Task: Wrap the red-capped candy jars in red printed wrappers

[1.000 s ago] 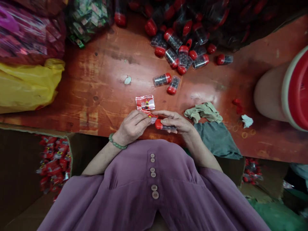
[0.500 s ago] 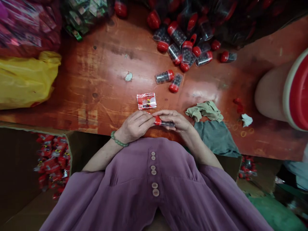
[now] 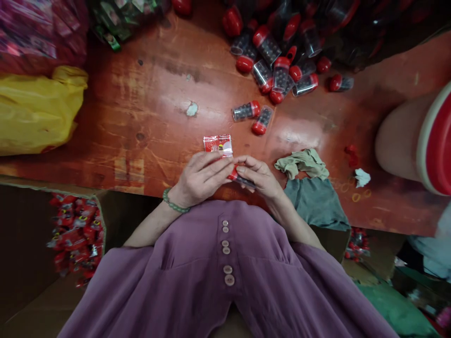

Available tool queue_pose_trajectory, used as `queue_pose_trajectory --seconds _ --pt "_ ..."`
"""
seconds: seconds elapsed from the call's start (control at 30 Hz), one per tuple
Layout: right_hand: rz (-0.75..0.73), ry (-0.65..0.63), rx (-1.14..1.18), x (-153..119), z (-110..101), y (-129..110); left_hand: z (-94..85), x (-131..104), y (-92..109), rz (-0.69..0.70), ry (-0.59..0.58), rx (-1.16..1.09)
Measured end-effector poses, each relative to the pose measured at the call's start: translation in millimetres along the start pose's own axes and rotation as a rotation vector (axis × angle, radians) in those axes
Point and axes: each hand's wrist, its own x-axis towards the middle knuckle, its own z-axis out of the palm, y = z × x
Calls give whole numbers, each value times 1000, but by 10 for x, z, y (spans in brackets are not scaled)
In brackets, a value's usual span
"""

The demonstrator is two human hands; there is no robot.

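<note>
Meeting at the near edge of a red wooden table [image 3: 148, 112], the left hand [image 3: 200, 177] and right hand [image 3: 259, 176] together pinch a small red-capped tube [image 3: 239, 177], fingers closed around it. A red wrapper [image 3: 217, 143] seems tucked under the left fingertips. More tubes [image 3: 278, 75] of dark beads lie piled farther back. A box [image 3: 75, 232] at left holds red packets.

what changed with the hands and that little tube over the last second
The left hand closed in over the red cap end of the small tube, so less of the cap shows; the right hand keeps hold of the tube body. The red-and-white packet stays flat on the table beyond the fingers, and the loose pile of tubes is untouched.
</note>
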Motion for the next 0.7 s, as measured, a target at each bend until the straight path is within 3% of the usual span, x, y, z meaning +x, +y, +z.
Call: queue_pose_trajectory --seconds 0.07,0.13,0.2,0.27,0.33,0.43,0.7 --pt "-70 56 -56 -17 62 -8 -39 -32 89 -253 150 -126" --pt "-153 103 -127 -31 126 -9 -81 -64 201 -511 282 -417" --pt "-245 121 -227 -34 188 -7 -116 -78 306 -740 270 -802" --pt "-335 122 -346 -22 242 -11 -133 -63 378 -891 168 -1109" --pt "-410 116 -460 1 283 -20 -124 -23 412 -965 119 -1265" --pt "-502 103 -606 40 316 -20 -74 47 419 -994 198 -1316" --pt "-578 206 -696 105 343 143 28 69 372 -983 362 -1099"
